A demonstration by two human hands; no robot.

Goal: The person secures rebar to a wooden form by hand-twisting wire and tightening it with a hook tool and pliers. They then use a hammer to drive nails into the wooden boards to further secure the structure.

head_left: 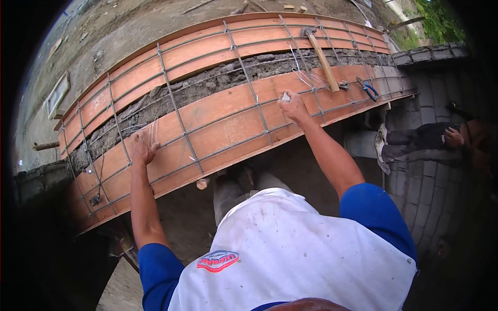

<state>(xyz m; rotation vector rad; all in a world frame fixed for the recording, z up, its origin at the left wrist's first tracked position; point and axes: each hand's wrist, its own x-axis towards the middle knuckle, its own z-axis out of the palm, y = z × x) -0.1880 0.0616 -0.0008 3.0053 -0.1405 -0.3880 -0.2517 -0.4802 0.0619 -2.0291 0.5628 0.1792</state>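
My left hand rests over the rebar grid at the left. Its fingers are curled, and thin tie wires stick out from among them. My right hand is closed above the orange plywood panel, with a small whitish thing showing at its fingertips, too small to name. Between the two hands run crossed steel bars. Right of my right hand, a claw hammer lies across the bars, and blue-handled pliers lie near the panel's edge. More bent wires lie close to the hammer.
A rough concrete-filled gap runs between the two plywood panels. Below at the right, another person is beside a block wall and a bucket. Bare ground and a pale frame lie beyond.
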